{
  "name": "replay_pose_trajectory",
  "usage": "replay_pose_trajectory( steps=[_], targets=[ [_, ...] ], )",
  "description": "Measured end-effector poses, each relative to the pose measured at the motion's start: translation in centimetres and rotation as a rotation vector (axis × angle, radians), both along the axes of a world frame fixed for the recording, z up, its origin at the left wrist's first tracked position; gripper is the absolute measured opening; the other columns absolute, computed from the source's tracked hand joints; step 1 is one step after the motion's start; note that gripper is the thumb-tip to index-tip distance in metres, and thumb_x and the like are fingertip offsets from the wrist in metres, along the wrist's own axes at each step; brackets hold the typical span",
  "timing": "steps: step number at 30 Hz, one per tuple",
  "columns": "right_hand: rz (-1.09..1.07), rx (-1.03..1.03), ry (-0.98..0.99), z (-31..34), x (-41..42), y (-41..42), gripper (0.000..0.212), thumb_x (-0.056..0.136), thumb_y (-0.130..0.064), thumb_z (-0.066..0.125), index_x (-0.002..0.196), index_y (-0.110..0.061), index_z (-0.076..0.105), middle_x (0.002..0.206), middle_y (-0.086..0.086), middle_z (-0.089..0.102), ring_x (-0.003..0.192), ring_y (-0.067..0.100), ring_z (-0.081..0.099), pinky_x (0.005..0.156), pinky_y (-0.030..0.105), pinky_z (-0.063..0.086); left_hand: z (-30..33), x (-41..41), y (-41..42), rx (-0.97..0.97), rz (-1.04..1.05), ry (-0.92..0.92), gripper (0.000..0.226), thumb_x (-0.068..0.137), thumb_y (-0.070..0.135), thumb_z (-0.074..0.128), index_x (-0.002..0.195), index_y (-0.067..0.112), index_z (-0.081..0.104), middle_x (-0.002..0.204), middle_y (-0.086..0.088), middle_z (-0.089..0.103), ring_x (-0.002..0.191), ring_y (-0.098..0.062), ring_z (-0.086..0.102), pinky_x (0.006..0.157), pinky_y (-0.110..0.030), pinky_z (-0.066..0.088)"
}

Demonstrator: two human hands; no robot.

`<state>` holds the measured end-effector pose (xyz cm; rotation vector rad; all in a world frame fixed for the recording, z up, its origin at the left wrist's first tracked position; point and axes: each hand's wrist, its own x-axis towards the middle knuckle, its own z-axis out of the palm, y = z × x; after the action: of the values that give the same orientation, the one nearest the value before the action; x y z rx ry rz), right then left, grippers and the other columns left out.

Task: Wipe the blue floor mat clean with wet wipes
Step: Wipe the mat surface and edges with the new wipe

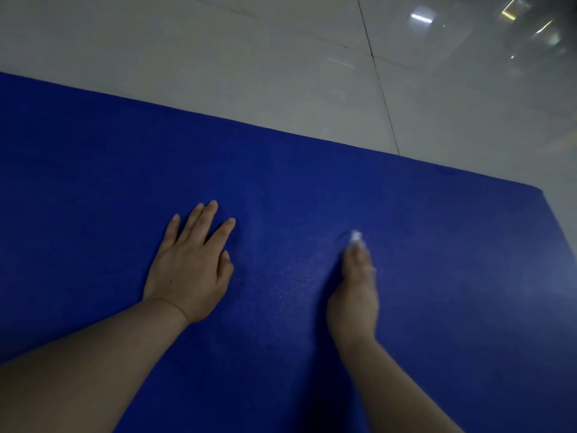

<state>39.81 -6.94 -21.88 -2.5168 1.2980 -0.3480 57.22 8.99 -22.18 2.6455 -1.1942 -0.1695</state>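
Mat, blue, lies flat on pale glossy floor tiles; its far edge runs from upper left down to a corner at right. My left hand rests palm down on the mat, fingers straight and spread. My right hand, blurred, points away from me, fingertips pressing a small white wet wipe onto the mat. Whether those fingers curl round it I cannot tell.

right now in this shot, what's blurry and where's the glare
Head view: the right hand and the white wet wipe at its fingertips are smeared by motion blur, while the left hand, flat on the blue floor mat, is sharp; lamp reflections glare off the glossy tiled floor at top right; the lighting is dim overall.
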Motion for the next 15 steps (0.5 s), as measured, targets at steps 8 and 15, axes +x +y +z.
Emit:
replay_pose_trajectory(
  steps=[8, 15],
  targets=[
    [0.413, 0.007, 0.028, 0.1, -0.9, 3.8, 0.097, 0.059, 0.027, 0.039, 0.148, -0.011, 0.031, 0.154, 0.001, 0.031, 0.142, 0.014, 0.025, 0.118, 0.025, 0.006, 0.1, 0.1, 0.1, -0.003, -0.003, 0.012, 0.061, 0.09, 0.036, 0.02, 0.143, 0.016, 0.043, 0.156, -0.01, 0.026, 0.144, -0.023, 0.022, 0.118, -0.043, 0.009],
    [-0.063, -0.009, -0.005, 0.5, -2.6, 0.3, 0.078, 0.078, 0.022, 0.03, 0.149, -0.01, 0.025, 0.156, -0.005, 0.017, 0.145, 0.01, 0.015, 0.119, 0.025, 0.005, 0.1, 0.1, 0.0, -0.005, -0.002, 0.012, 0.062, 0.09, 0.037, 0.018, 0.143, 0.015, 0.042, 0.157, -0.01, 0.024, 0.145, -0.023, 0.021, 0.118, -0.044, 0.009]
  ],
)
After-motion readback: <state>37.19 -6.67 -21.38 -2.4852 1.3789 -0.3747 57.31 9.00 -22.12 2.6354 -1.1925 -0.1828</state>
